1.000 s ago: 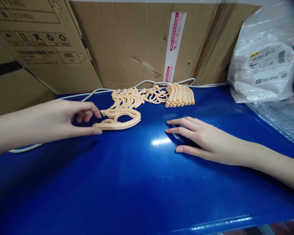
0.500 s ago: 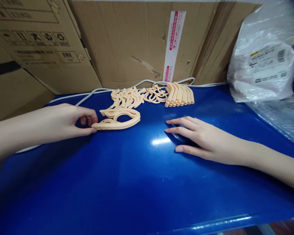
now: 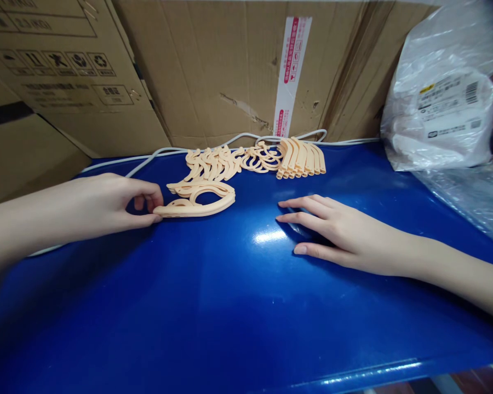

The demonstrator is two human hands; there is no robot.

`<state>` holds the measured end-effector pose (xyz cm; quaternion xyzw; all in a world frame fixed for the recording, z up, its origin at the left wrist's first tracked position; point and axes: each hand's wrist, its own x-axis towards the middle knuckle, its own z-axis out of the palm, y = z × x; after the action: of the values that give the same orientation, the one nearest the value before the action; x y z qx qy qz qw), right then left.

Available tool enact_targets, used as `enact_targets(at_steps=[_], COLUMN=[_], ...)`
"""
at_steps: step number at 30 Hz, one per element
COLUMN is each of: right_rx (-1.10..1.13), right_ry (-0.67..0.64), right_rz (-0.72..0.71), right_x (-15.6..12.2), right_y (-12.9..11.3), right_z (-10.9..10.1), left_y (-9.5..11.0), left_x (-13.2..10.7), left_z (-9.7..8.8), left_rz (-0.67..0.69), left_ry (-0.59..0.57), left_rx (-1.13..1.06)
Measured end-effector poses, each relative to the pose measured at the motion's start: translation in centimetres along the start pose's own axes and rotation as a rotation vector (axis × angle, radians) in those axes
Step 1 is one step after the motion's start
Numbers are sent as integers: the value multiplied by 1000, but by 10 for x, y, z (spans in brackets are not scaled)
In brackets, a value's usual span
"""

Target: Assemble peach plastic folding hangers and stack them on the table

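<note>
My left hand [image 3: 127, 203] pinches the left end of a beige plastic folding hanger [image 3: 205, 209], its thumb and fingertips closed on the tip. The hanger is folded and lies on the blue table [image 3: 238, 306], against another similar folded piece just behind it. My right hand [image 3: 332, 230] rests palm down on the table with fingers stretched and apart, holding nothing. Behind the hanger lie several curved beige pieces [image 3: 211, 163], several small beige hooks [image 3: 261, 158], and a row of beige hanger arms [image 3: 302, 158] at the right.
Cardboard boxes [image 3: 213, 65] stand along the back and left. A white cable [image 3: 160, 151] runs along the table's rear edge and passes behind my left arm. At the right back sits a clear plastic bag [image 3: 439, 120] with a labelled white package inside.
</note>
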<state>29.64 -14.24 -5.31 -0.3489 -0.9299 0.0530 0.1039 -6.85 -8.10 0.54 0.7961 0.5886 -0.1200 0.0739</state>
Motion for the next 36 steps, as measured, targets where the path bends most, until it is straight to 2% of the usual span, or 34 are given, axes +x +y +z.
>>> enact_targets(at_steps=[4, 7, 10, 12, 13, 16, 20, 28, 36], right_rx=[7, 15, 16, 13, 10, -3, -10, -8, 8], right_ry=[0, 4, -4, -9, -12, -15, -5, -7, -3], right_rz=[-1, 2, 5, 4, 4, -1, -6, 3, 18], right_x=[0, 0, 1, 2, 2, 2, 2, 2, 5], right_y=[0, -1, -1, -2, -2, -2, -3, -4, -6], right_z=[0, 0, 0, -1, -1, -1, -1, -2, -3], left_y=[-4, 0, 18, 38, 47, 69, 76, 78, 76], left_x=[-8, -15, -18, -20, -21, -22, -20, -19, -16], left_z=[2, 3, 7, 14, 19, 38, 55, 61, 60], left_rz=[84, 122, 310, 452, 532, 695, 802, 780, 762], left_ry=[99, 256, 485, 582, 586, 499, 394, 285, 293], left_rx=[-32, 22, 67, 40, 1, -63, -106, -128, -135])
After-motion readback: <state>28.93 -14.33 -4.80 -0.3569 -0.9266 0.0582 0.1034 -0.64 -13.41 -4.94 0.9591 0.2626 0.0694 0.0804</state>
